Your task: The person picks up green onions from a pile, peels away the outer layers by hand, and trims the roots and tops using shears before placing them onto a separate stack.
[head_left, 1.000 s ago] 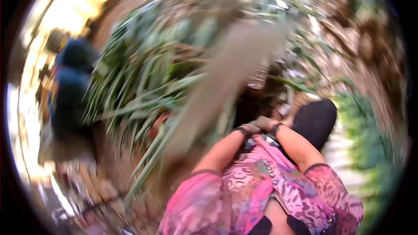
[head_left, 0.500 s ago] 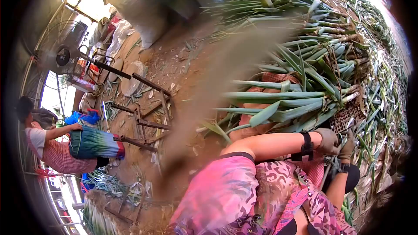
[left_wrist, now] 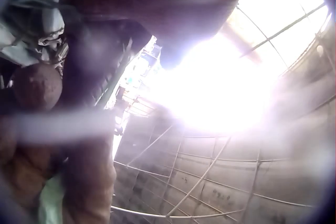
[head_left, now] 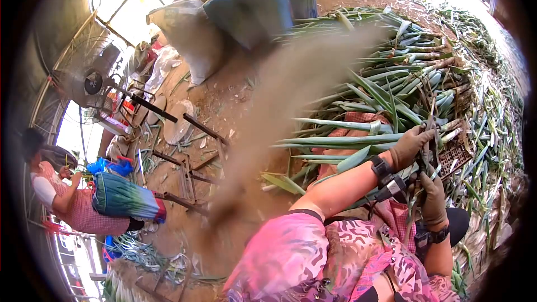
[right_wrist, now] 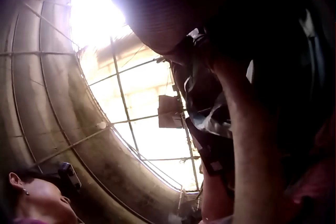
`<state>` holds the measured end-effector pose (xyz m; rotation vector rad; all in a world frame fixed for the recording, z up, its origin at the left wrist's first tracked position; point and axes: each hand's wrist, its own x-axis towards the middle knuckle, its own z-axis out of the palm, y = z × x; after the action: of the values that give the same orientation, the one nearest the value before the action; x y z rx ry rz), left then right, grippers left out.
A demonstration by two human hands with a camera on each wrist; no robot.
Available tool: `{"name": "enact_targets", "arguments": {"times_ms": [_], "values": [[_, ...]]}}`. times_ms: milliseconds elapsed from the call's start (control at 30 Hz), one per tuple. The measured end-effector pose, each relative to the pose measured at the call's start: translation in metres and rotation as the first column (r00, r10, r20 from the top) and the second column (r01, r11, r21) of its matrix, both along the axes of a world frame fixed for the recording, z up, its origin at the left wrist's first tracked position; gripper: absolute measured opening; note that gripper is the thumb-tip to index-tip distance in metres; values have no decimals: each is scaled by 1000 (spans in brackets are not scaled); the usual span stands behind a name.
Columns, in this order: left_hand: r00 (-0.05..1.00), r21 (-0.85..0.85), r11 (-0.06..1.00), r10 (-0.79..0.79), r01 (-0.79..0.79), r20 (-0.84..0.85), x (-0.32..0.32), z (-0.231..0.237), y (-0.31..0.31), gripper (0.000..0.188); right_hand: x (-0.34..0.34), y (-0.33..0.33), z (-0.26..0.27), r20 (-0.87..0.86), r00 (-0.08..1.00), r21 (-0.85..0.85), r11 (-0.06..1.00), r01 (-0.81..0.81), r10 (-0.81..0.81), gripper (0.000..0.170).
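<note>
In the head view my gloved left hand [head_left: 411, 146] is at the right of the heap, its fingers curled round a limp, dark green onion [head_left: 426, 159]. Just below it, my gloved right hand [head_left: 432, 204] grips the lower part of the same plant, whose leaves hang down past the fingers. A pale green stalk [left_wrist: 51, 203] shows between the gloved fingers [left_wrist: 89, 187] in the left wrist view. Deep shadow covers most of the right wrist view. Beside the hands lies a heap of green onions [head_left: 386, 92], roots toward the right.
A brown plastic crate [head_left: 454, 159] sits right beyond the hands. Leaf scraps [head_left: 492, 134] cover the ground on the right. At left are a standing fan [head_left: 92, 84], metal frames [head_left: 190, 173] and another person [head_left: 67, 196] with a wrapped bundle [head_left: 123, 196]. A blurred strip crosses the middle.
The head view has swung left from a blurred look, bringing the fan and the other person into sight. My hands, close together before, are now spread slightly apart along the limp green onion.
</note>
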<state>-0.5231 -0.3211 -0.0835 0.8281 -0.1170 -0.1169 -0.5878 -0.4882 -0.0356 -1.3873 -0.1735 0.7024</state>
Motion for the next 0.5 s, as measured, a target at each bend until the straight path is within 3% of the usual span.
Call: {"name": "enact_targets", "arguments": {"times_ms": [33, 100, 200, 300, 400, 433, 500], "values": [[999, -132, 991, -31, 35, 31, 1, 6, 1, 40, -2, 1, 6, -20, 1000, 12, 1000, 14, -13, 40], [997, -203, 976, -70, 77, 40, -4, 18, 3, 43, -5, 1, 25, -14, 1000, -6, 1000, 27, -27, 48], [989, -250, 958, -120, 139, 88, -11, 44, 13, 48, -2, 3, 31, 74, 997, 85, 996, 24, -31, 47], [985, -232, 961, -121, 147, 122, -12, 62, 15, 51, 1, -5, 40, -32, 998, 218, 975, -45, 54, 46], [941, -281, 900, -299, 334, 160, -4, 57, 15, 54, 5, -11, 27, -170, 972, 348, 932, -98, 165, 51], [961, -297, 915, -257, 275, 98, -10, 70, 14, 55, 2, -5, 31, -218, 961, 340, 936, -88, 169, 51], [994, -120, 992, -33, 46, 105, -6, 75, 18, 42, 5, -9, 39, -265, 935, 322, 936, -145, 236, 43]]}}
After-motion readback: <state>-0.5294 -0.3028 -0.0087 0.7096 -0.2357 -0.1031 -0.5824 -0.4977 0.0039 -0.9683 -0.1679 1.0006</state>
